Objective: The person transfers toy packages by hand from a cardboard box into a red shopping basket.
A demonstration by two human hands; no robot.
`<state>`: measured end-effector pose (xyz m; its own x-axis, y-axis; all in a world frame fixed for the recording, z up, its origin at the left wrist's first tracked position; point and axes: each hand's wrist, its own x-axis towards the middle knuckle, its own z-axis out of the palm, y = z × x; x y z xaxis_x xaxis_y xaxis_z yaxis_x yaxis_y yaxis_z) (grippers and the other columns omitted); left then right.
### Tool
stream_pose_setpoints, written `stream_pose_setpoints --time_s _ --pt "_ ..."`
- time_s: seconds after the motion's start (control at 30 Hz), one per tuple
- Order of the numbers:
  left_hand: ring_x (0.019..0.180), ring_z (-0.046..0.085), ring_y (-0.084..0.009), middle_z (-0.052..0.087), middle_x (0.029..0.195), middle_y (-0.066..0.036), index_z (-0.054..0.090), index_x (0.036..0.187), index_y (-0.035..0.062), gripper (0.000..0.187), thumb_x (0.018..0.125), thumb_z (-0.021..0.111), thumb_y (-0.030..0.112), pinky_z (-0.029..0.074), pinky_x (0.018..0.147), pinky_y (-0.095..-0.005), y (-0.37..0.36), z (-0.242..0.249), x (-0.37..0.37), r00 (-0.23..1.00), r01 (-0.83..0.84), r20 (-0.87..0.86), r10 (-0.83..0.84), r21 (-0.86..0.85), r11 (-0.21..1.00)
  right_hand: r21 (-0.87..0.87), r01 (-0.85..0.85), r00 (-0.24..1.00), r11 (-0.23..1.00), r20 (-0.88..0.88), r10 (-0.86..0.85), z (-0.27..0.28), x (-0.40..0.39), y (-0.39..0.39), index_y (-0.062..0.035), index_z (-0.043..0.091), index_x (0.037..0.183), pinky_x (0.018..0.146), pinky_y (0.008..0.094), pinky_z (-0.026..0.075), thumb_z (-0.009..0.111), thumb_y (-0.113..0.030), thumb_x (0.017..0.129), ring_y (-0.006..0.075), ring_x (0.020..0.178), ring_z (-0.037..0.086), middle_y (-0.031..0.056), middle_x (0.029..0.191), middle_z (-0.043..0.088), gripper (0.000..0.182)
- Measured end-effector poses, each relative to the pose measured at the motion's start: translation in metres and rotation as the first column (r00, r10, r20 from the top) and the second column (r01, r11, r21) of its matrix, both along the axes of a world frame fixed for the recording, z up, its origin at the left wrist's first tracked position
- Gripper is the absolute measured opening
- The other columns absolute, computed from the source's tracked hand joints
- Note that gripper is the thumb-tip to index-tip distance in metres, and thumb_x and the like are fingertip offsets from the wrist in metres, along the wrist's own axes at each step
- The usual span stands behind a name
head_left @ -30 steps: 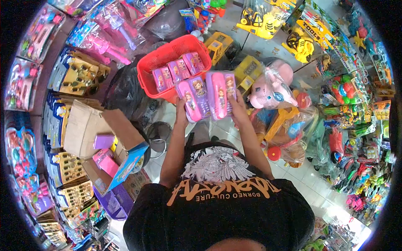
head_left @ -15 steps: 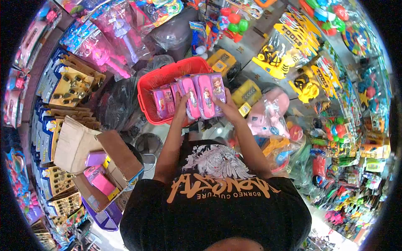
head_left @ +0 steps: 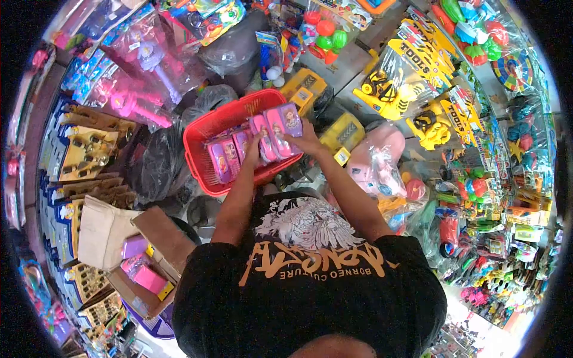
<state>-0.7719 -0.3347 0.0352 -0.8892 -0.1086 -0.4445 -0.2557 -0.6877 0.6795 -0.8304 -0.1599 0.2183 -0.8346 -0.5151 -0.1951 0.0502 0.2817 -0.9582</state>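
Observation:
Several pink and purple cases (head_left: 276,132) with printed figures stand side by side between my two hands, at the right part of a red plastic basket (head_left: 198,173). My left hand (head_left: 253,154) is closed against the left side of this group. Around its right end my right hand (head_left: 308,141) is wrapped, with the fingers partly hidden behind the purple case. More pink and purple cases (head_left: 225,160) lie in the left part of the basket, beside my left hand.
An open cardboard box (head_left: 128,286) with pink and purple items stands at the lower left. Yellow cases (head_left: 343,132) and a wrapped pink toy (head_left: 376,158) lie right of the basket. Packaged yellow tool toys (head_left: 412,65) are at the upper right; black plastic bags (head_left: 158,158) lie left.
Both hands have moved the held cases slightly left and down, lower into the basket's right part. The basket appears further left and more tilted in view.

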Motion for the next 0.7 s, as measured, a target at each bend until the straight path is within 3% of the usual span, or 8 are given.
stream_pose_setpoints --time_s 0.07,0.1,0.2,0.27,0.4,0.53,0.6,0.7 --pt "0.119 0.04 -0.0283 0.033 0.133 -0.016 0.013 0.139 0.0036 0.087 0.075 0.061 0.039 0.04 0.092 -0.0401 0.0 -0.014 -0.001 0.996 0.08 0.031 -0.078 -0.046 0.996 0.33 0.006 0.999 0.944 -0.037 0.007 -0.004 -0.001 0.004 0.0018 0.039 0.122 0.089 0.0323 0.042 0.076 -0.032 0.068 0.0215 0.102 0.052 0.0155 0.114 0.051 0.073" --pt "0.119 0.039 -0.0284 0.032 0.134 -0.016 0.011 0.139 0.0028 0.089 0.075 0.06 0.04 0.039 0.094 -0.0393 0.001 -0.015 -0.001 0.996 0.082 0.027 -0.079 -0.126 0.989 0.083 -0.043 0.995 0.996 0.092 0.036 -0.016 -0.004 0.005 0.0024 0.04 0.12 0.088 0.0324 0.043 0.076 -0.033 0.068 0.022 0.1 0.053 0.0161 0.111 0.053 0.073" --pt "0.106 0.05 -0.0235 0.046 0.121 -0.01 0.029 0.134 0.0111 0.064 0.081 0.058 0.032 0.045 0.086 -0.0375 0.006 -0.005 0.004 0.999 0.049 0.003 -0.049 -0.005 0.999 0.082 0.067 0.983 0.994 0.167 -0.08 -0.016 0.003 0.007 0.0036 0.039 0.12 0.087 0.0319 0.043 0.076 -0.035 0.069 0.0215 0.097 0.054 0.0158 0.107 0.055 0.074" --pt "0.119 0.037 -0.0259 0.031 0.133 -0.016 0.006 0.138 -0.0029 0.092 0.076 0.061 0.036 0.034 0.097 -0.0359 0.005 -0.006 -0.002 0.999 0.027 0.04 -0.018 -0.246 0.969 0.096 0.148 0.983 0.984 0.097 -0.158 -0.047 0.005 0.006 0.0034 0.039 0.118 0.085 0.0315 0.044 0.075 -0.036 0.07 0.0201 0.095 0.054 0.0147 0.105 0.055 0.072" --pt "0.121 0.034 -0.0242 0.028 0.134 -0.016 0.004 0.138 -0.0031 0.093 0.075 0.063 0.033 0.031 0.099 -0.0347 0.012 0.006 -0.004 1.0 0.001 0.014 0.002 -0.228 0.974 0.163 0.357 0.933 0.92 -0.101 -0.344 -0.097 -0.001 0.003 0.0019 0.04 0.112 0.081 0.0304 0.045 0.074 -0.036 0.072 0.016 0.088 0.055 0.0109 0.098 0.056 0.065" --pt "0.122 0.031 -0.0233 0.031 0.132 -0.015 0.008 0.138 -0.0013 0.094 0.073 0.067 0.03 0.025 0.102 -0.0336 0.019 0.027 -0.004 0.987 -0.131 -0.144 0.069 -0.479 0.868 0.037 0.444 0.889 0.895 0.102 -0.446 -0.079 0.0 0.006 0.0017 0.041 0.111 0.077 0.0291 0.046 0.072 -0.039 0.074 0.015 0.086 0.055 0.01 0.097 0.056 0.063" --pt "0.125 0.03 -0.0259 0.032 0.133 -0.017 0.015 0.137 -0.0013 0.088 0.073 0.067 0.028 0.025 0.103 -0.0343 0.018 0.048 -0.005 0.997 0.057 0.077 -0.013 -0.602 0.797 0.006 0.46 0.881 0.888 0.125 -0.457 -0.05 0.007 -0.001 0.0023 0.042 0.111 0.077 0.0287 0.046 0.071 -0.04 0.074 0.0147 0.086 0.055 0.0098 0.098 0.056 0.063" --pt "0.13 0.022 -0.0293 0.024 0.14 -0.021 0.012 0.139 -0.0012 0.089 0.075 0.063 0.034 0.02 0.105 -0.0362 0.027 0.073 -0.003 0.999 0.046 0.032 -0.034 -0.579 0.814 -0.053 0.506 0.86 0.861 0.108 -0.499 -0.06 0.009 -0.005 0.0027 0.043 0.111 0.077 0.0284 0.046 0.071 -0.039 0.075 0.0143 0.086 0.054 0.0093 0.098 0.056 0.062"
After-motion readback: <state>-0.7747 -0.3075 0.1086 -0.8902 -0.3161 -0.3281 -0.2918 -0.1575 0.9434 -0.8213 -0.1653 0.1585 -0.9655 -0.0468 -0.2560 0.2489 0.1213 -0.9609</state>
